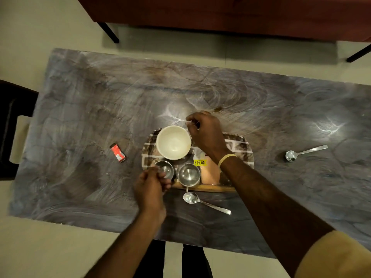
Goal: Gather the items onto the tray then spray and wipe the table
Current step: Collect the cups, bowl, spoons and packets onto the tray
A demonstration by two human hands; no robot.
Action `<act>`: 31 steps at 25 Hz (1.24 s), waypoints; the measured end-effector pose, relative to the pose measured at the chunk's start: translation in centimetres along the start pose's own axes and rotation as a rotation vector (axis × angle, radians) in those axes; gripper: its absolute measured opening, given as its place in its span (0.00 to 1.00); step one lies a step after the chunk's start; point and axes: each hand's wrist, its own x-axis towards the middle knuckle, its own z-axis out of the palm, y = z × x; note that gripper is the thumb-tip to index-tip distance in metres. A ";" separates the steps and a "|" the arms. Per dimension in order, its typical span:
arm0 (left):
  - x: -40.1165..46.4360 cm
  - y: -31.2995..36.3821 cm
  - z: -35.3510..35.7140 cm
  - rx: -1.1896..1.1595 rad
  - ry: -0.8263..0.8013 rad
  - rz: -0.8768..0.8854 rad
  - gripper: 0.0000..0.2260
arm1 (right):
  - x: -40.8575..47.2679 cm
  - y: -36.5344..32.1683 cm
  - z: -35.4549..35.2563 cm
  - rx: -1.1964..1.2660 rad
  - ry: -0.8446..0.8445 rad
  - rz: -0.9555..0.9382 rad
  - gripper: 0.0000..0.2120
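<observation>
On a grey marbled table (80, 109) seen from above, the count runs left to right: one small red packet (118, 153) lying alone, one oval tray (244, 145) at the centre, one white bowl (173, 142) on the tray's far left part, two small steel cups, and two steel spoons off the tray. The left cup (165, 169) and the right cup (189, 174) stand side by side at the tray's near edge, with a yellow price sticker (200, 162) on the tray just beside the right one. One spoon (204, 202) lies on the table just in front of the tray; the other spoon (305, 152) lies well apart on the right. A dark chair (12, 129) stands at the table's left end and a brown sofa (220, 15) beyond it. The left hand (150, 184), fingers curled, grips the left cup at its near rim. The right hand (204, 133) reaches across the tray past the bowl, its forearm hiding part of the tray; its fingers are pinched on something thin, too blurred to name.
</observation>
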 end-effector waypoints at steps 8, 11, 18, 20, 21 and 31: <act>12.1 3.5 -7.5 -0.285 0.166 -0.329 0.11 | 0.0 -10.1 11.9 -0.068 -0.429 -0.069 0.13; 12.9 4.1 -7.8 -0.275 0.090 -0.356 0.09 | -0.7 -11.4 16.3 -0.103 -0.571 -0.090 0.14; 15.0 4.7 -7.4 -0.268 0.009 -0.396 0.06 | -0.8 -11.5 21.1 -0.386 -0.637 -0.201 0.15; 15.2 4.6 -7.2 -0.238 0.015 -0.409 0.09 | -0.8 -11.5 21.4 -0.372 -0.600 -0.186 0.11; 15.1 4.6 -7.1 -0.224 0.011 -0.412 0.10 | -0.7 -11.4 21.5 -0.354 -0.600 -0.160 0.10; 12.0 8.0 -3.5 -0.040 -0.101 -0.015 0.03 | -0.8 -11.7 11.7 0.542 0.014 0.501 0.04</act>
